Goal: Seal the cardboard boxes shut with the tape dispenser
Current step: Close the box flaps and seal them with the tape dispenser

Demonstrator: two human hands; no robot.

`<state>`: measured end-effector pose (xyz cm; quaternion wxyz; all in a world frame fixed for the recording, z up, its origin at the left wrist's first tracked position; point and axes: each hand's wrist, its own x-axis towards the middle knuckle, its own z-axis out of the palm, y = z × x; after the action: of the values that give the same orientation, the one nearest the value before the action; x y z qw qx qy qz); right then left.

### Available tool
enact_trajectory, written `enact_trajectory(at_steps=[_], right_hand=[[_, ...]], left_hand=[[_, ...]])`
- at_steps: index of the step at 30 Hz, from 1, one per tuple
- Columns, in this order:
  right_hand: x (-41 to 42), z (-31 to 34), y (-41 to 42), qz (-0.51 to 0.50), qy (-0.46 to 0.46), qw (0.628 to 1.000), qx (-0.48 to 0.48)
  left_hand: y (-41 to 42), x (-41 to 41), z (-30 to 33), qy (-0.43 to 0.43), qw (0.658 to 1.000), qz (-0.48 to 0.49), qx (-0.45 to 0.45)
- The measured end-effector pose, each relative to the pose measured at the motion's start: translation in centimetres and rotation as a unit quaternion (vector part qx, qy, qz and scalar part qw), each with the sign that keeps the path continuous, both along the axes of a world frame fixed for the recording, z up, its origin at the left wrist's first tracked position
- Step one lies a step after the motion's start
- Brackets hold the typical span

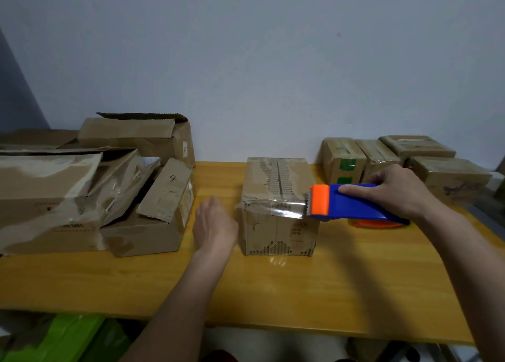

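A worn cardboard box [276,187] stands in the middle of the wooden table [273,285], its top flaps closed. A strip of clear tape [284,208] runs across its near top edge to the blue and orange tape dispenser [352,202]. My right hand [393,189] grips the dispenser at the box's right side. My left hand [216,222] hovers just left of the box, blurred, fingers apart and holding nothing.
A heap of torn, open cardboard boxes [90,187] fills the table's left side. Several small taped boxes [404,159] sit at the back right against the wall. Green packaging [68,340] lies below the table's front edge.
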<state>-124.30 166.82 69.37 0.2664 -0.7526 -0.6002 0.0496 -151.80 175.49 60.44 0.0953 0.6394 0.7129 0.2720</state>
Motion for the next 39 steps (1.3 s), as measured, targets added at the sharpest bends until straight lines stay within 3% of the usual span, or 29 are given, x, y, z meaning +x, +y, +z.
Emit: enact_trajectory(at_steps=[2, 3, 5, 7, 9, 13, 28, 33, 39], right_hand=[[0.2, -0.1, 0.0, 0.0, 0.003, 1.0, 0.005], [0.3, -0.2, 0.0, 0.0, 0.01, 1.0, 0.008], [0.3, -0.4, 0.0, 0.004, 0.028, 1.0, 0.01], [0.6, -0.6, 0.0, 0.007, 0.043, 0.999, 0.009], [1.3, -0.7, 0.0, 0.012, 0.068, 0.998, 0.0], [3.5, -0.6, -0.5, 0.024, 0.103, 0.994, -0.021], [8.9, -0.9, -1.7, -0.006, 0.06, 0.998, -0.036], [8.7, -1.0, -1.4, 0.016, 0.006, 0.997, -0.077], [4.9, -1.1, -0.5, -0.039, -0.188, 0.98, -0.054]], left_hand=[[-1.3, 1.4, -0.1, -0.033, 0.973, -0.07, 0.216], [-1.8, 2.4, 0.0, 0.005, 0.955, -0.149, 0.255], [-2.4, 4.4, -0.2, 0.111, 0.935, -0.266, 0.208], [-2.2, 5.5, -1.0, 0.217, 0.933, -0.254, 0.137], [-1.8, 5.7, -1.4, 0.252, 0.932, -0.227, 0.124], [-1.5, 5.3, -1.7, 0.267, 0.924, -0.24, 0.129], [-1.5, 5.9, -2.0, 0.279, 0.932, -0.198, 0.122], [-1.8, 6.7, -1.7, 0.31, 0.924, -0.172, 0.141], [-2.0, 7.1, -1.5, 0.299, 0.926, -0.182, 0.141]])
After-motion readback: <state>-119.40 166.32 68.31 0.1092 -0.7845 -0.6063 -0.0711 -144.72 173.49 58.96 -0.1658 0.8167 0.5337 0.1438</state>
